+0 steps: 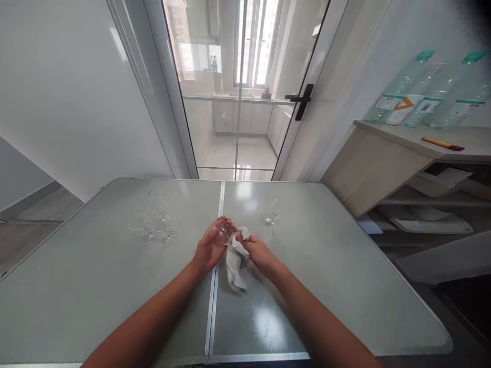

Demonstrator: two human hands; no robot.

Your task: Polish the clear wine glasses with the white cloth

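Observation:
Near the middle of the table, my left hand [209, 248] is closed round the bowl of a clear stemmed glass [222, 231], which lies on its side. My right hand [261, 251] grips a white cloth [235, 263] at the glass's other end. The cloth hangs below my fingers, and it partly covers the stem and foot. Several clear stemmed glasses [150, 232] stand grouped to the left of my hands. One more clear glass [272, 222] stands on the right, beyond my right hand.
The grey-green table [326, 286] has a metal seam down its middle. Behind it is a glass door [215, 117] with a black handle [304, 101]. A wooden shelf unit [387, 168] on the right holds several plastic bottles [416, 102] and a yellow-red stick [441, 143].

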